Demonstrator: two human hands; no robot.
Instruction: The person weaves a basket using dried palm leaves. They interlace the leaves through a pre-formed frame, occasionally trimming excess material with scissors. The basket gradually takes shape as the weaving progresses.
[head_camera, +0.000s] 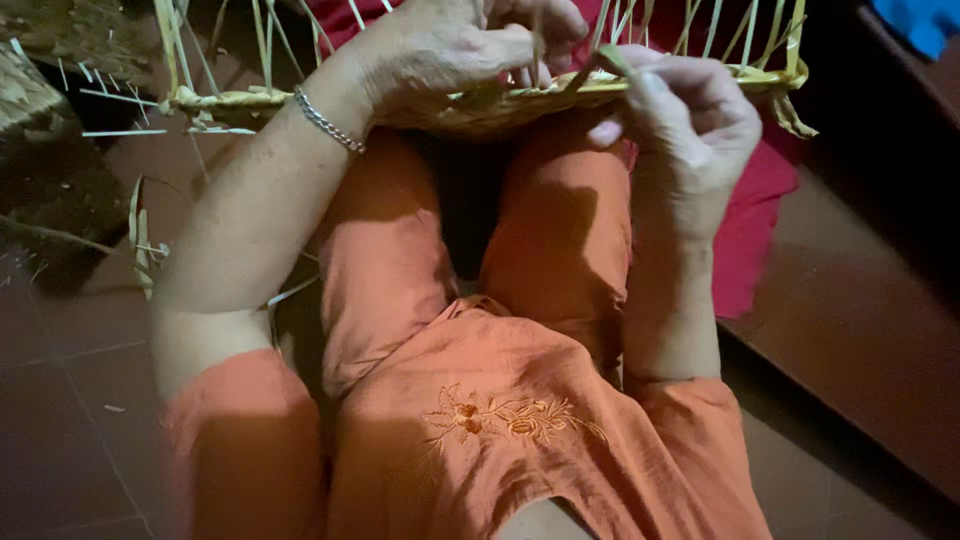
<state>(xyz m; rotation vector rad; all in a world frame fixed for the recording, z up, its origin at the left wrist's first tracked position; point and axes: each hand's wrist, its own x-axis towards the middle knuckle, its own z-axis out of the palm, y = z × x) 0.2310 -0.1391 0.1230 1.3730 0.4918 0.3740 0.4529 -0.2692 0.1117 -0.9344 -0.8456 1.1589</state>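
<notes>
Pinching straw strands (600, 55) — both hands' grip closed on woven basket rim (250, 98)

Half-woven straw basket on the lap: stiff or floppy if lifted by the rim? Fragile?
The woven basket probably flexes rather than holds rigid: its rim is thin flat strips. Likely light, since it rests on the knees between the left hand and right hand. The loose upright strands look unsecured and may bend or snag.

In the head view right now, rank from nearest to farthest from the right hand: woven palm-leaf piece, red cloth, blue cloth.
From the right hand:
1. Woven palm-leaf piece, held in its fingers, on the knees.
2. Red cloth, just beneath and right.
3. Blue cloth, top right corner.
</notes>
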